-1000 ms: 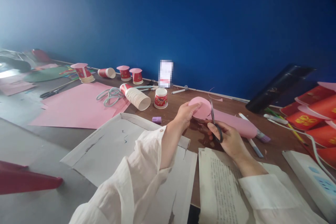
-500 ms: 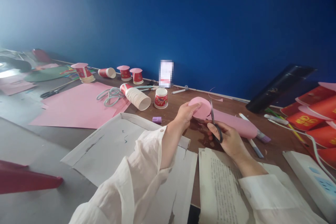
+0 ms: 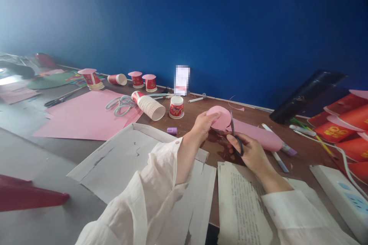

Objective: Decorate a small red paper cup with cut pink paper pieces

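My left hand (image 3: 202, 123) pinches a round pink paper piece (image 3: 218, 118) above the brown table. My right hand (image 3: 250, 152) grips black-handled scissors (image 3: 233, 133), whose blades point up along the right edge of the pink piece. A curled pink paper sheet (image 3: 260, 135) trails to the right behind the scissors. Both arms wear white sleeves.
A sideways stack of paper cups (image 3: 149, 106) and a single red cup (image 3: 176, 107) lie left of my hands, with a large pink sheet (image 3: 83, 115) beyond. White papers (image 3: 126, 160), a printed page (image 3: 244, 206), pens (image 3: 277, 157), a power strip (image 3: 342, 195) and red cups (image 3: 342, 130) crowd the table.
The scissors' blades have shifted very slightly along the edge of the pink piece; my hands stay almost where they were.
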Demonstrator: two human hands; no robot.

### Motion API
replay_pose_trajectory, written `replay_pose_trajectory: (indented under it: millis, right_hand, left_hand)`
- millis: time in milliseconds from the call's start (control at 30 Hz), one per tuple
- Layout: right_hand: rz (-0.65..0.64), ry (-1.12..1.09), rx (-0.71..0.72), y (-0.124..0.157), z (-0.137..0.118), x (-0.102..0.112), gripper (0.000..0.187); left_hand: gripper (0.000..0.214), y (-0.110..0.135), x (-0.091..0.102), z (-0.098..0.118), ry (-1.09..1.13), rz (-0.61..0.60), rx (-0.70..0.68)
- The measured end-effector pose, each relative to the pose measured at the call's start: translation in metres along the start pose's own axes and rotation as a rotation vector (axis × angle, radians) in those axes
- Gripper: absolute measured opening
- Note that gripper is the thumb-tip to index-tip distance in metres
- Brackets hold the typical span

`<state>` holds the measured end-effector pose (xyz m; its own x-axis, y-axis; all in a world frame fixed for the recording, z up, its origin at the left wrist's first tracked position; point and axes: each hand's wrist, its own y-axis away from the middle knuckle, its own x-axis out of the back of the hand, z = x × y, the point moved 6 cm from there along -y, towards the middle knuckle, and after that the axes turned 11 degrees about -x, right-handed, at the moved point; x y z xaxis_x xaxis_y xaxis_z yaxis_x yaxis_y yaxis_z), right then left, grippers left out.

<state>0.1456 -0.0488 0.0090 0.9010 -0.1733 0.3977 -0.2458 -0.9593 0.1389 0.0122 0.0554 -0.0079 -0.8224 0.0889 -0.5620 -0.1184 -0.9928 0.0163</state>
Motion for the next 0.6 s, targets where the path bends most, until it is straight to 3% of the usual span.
replay_pose_trajectory:
  millis: [600]
  right_hand:
    - [0.009,0.016,0.013,0.0003,-0.0023,0.0006,0.052]
  left_hand:
    - [0.031,-0.0009,-0.0002,-0.0032,-0.002,-0.050,0.002]
